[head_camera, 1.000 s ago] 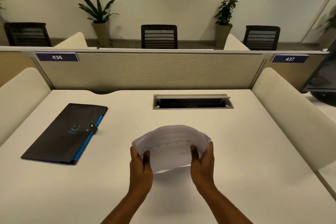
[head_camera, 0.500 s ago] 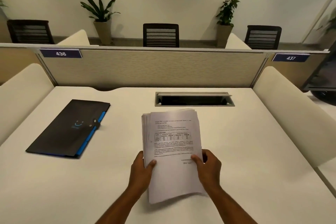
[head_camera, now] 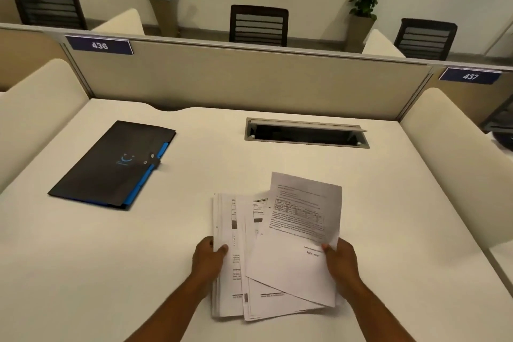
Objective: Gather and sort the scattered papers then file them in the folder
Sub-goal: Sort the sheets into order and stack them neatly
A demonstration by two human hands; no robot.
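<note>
A stack of printed white papers [head_camera: 277,266] lies fanned out in front of me on the white desk [head_camera: 83,272]. My left hand [head_camera: 208,261] grips the left edge of the lower sheets. The top sheet [head_camera: 302,219] is tilted to the right, and my right hand [head_camera: 342,264] pinches its right edge. A black folder with a blue spine and a clasp [head_camera: 113,166] lies closed at the left of the desk, well apart from both hands.
A rectangular cable slot [head_camera: 305,134] is set into the desk behind the papers. A beige partition [head_camera: 249,78] closes the far edge, and padded side panels [head_camera: 455,164] flank the desk. Chairs and potted plants stand beyond.
The squared stack that I held upright has come down toward the desk and spread into a fan. My right hand has slid the top sheet off to the right.
</note>
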